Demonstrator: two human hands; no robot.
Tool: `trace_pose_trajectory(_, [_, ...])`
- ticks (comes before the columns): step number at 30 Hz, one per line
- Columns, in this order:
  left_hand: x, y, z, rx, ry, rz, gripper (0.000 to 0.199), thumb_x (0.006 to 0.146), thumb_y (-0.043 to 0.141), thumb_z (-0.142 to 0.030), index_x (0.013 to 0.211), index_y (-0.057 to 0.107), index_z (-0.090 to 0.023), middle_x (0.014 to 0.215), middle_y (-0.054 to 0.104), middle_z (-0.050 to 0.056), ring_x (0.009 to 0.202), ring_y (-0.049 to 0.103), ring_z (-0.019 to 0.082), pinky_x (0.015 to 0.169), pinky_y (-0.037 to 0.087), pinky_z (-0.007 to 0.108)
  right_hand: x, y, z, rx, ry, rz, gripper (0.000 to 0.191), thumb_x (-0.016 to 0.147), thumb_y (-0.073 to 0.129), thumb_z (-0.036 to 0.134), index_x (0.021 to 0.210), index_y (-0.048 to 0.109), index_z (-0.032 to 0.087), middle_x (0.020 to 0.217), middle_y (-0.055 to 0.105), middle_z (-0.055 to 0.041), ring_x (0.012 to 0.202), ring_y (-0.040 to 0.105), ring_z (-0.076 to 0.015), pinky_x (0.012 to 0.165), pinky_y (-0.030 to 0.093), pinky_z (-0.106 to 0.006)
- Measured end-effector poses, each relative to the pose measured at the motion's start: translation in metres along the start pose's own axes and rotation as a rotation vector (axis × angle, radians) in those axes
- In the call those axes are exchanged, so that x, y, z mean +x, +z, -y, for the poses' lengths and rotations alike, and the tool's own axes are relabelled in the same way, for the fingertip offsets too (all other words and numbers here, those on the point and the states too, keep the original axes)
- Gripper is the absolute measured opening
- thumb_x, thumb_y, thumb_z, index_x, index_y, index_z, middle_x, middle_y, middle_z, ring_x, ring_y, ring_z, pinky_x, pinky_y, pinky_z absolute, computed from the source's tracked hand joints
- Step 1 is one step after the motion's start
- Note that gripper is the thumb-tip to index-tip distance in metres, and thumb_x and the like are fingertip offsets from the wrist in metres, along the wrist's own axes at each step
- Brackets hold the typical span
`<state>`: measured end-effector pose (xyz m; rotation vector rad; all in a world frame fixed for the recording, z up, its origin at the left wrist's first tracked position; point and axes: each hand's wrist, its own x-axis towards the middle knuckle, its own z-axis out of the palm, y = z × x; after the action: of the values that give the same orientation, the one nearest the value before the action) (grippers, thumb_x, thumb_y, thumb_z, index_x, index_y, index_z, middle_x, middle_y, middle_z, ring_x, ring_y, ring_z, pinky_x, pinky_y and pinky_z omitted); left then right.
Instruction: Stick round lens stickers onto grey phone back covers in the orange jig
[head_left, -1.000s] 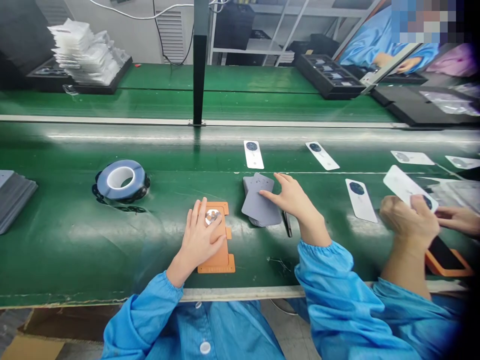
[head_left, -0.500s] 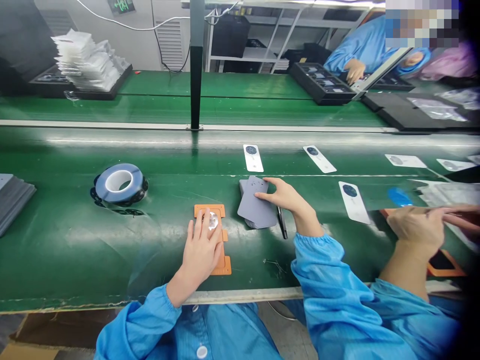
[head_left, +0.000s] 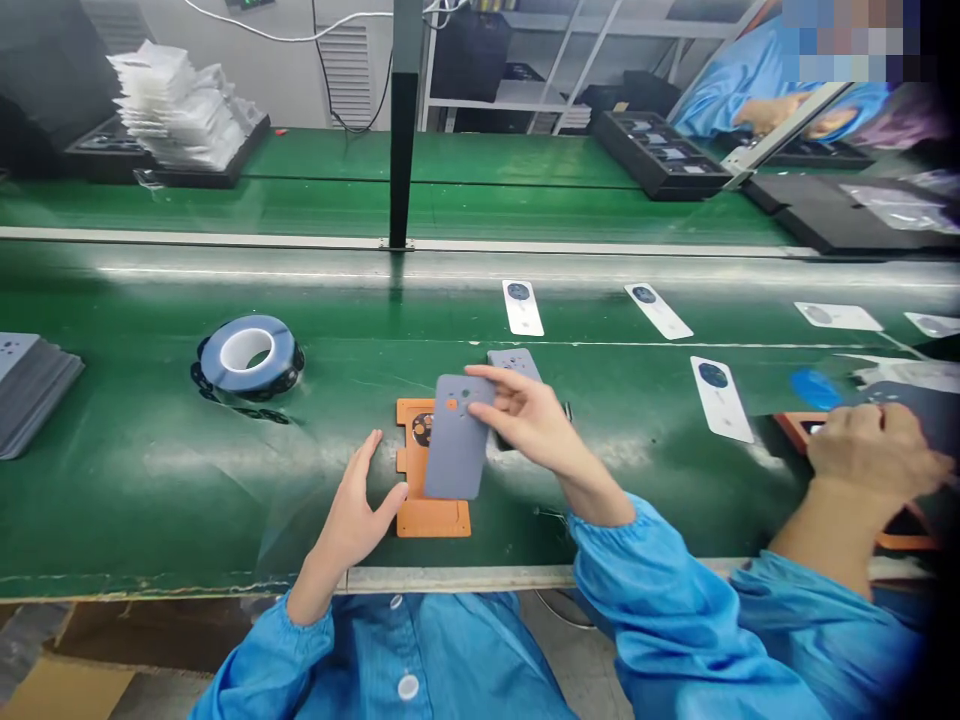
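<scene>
Between the thumb and fingers of my right hand (head_left: 529, 415) is a grey phone back panel (head_left: 455, 455) with small holes near its top. It hangs tilted over an orange fixture (head_left: 433, 520), covering part of it. A dark round camera-ring sticker (head_left: 422, 430) shows in the fixture's upper part. My left hand (head_left: 352, 510) is open at the fixture's left side, thumb and fingers spread, holding nothing. Behind my right hand lie more grey panels (head_left: 516, 362), partly hidden. A dark pen-like tool (head_left: 568, 412) is mostly covered by the same hand.
A blue tape roll (head_left: 281, 355) with black round stickers lies left, beyond it a stack of grey panels (head_left: 34, 400). Several white cards (head_left: 721, 400) lie to the right. A co-worker's hand (head_left: 870, 465) works beside me over another orange fixture (head_left: 795, 430). A post (head_left: 403, 150) stands behind.
My right hand has lifted a grey panel from the pile and carried it left over the orange fixture. My left hand has come off the fixture to its left side.
</scene>
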<state>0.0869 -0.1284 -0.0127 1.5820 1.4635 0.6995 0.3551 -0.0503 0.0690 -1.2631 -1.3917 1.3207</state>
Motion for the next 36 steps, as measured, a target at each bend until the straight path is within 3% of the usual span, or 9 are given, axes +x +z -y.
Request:
trace_pose_trajectory(3, [-0.005,0.007,0.003,0.015,0.049,0.06,0.078,0.095,0.057,-0.048,0.161,0.022,-0.024,0.167,0.026,0.014,0.156,0.02,0.03,0.125,0.024,0.055,-0.003,0.027,-0.019,-0.012,0.053,0.085,0.045,0.086,0.073,0.036,0.127,0.064,0.022,0.103,0.076,-0.0074,0.092,0.076,-0.0241,0.081,0.066,-0.039])
trace_pose_trajectory(7, [-0.006,0.019,0.007,0.144,0.063,0.033,0.088,0.09,0.065,-0.049,0.161,0.02,-0.023,0.168,0.021,0.018,0.157,0.016,0.034,0.123,0.023,0.06,-0.009,0.035,-0.042,-0.092,0.062,0.113,0.041,0.09,0.066,0.034,0.129,0.06,0.024,0.106,0.075,-0.0066,0.091,0.075,-0.0238,0.079,0.066,-0.04])
trace_pose_trajectory(14, [-0.002,0.027,0.009,0.321,0.18,0.031,0.096,0.087,0.069,-0.042,0.162,0.012,-0.024,0.165,0.031,0.016,0.157,0.014,0.035,0.123,0.021,0.063,-0.01,0.041,-0.057,-0.755,-0.262,0.042,0.05,0.09,0.06,0.021,0.14,0.055,0.022,0.138,0.057,-0.015,0.13,0.054,-0.0319,0.111,0.047,-0.054])
trace_pose_trajectory(17, [-0.002,0.027,0.01,0.343,0.196,0.043,0.096,0.088,0.068,-0.043,0.162,0.01,-0.025,0.165,0.032,0.015,0.157,0.013,0.034,0.124,0.02,0.062,-0.016,0.054,-0.062,-0.939,-0.316,0.049,0.053,0.095,0.054,0.022,0.147,0.049,0.02,0.151,0.047,-0.018,0.14,0.044,-0.0356,0.115,0.042,-0.058])
trace_pose_trajectory(21, [-0.002,0.027,0.012,0.36,0.205,0.064,0.098,0.088,0.068,-0.042,0.162,0.006,-0.026,0.166,0.031,0.014,0.158,0.012,0.033,0.124,0.02,0.061,-0.028,0.077,-0.07,-1.057,-0.322,0.119,0.049,0.1,0.051,0.032,0.147,0.051,0.018,0.154,0.047,-0.0187,0.143,0.041,-0.0386,0.115,0.039,-0.06])
trace_pose_trajectory(26, [-0.002,0.028,0.013,0.369,0.22,0.06,0.098,0.089,0.067,-0.04,0.162,0.005,-0.026,0.166,0.03,0.013,0.158,0.012,0.033,0.124,0.019,0.061,-0.026,0.093,-0.07,-1.13,-0.261,0.046,0.044,0.101,0.051,0.034,0.142,0.058,0.019,0.151,0.051,-0.0187,0.141,0.044,-0.0413,0.115,0.033,-0.067])
trace_pose_trajectory(32, [-0.001,0.027,0.012,0.327,0.195,0.054,0.094,0.088,0.068,-0.039,0.162,0.011,-0.026,0.165,0.033,0.014,0.157,0.015,0.033,0.124,0.02,0.063,-0.026,0.077,-0.062,-1.036,-0.272,0.091,0.039,0.102,0.048,0.034,0.138,0.06,0.022,0.149,0.055,-0.0149,0.139,0.049,-0.0368,0.115,0.035,-0.065])
trace_pose_trajectory(36, [-0.001,0.025,0.008,0.253,0.179,0.018,0.092,0.085,0.07,-0.036,0.161,0.017,-0.025,0.163,0.035,0.015,0.156,0.02,0.035,0.123,0.021,0.063,-0.046,0.068,-0.074,-0.939,-0.198,-0.084,0.041,0.101,0.048,0.035,0.139,0.058,0.023,0.146,0.057,-0.0164,0.137,0.052,-0.0354,0.115,0.036,-0.065])
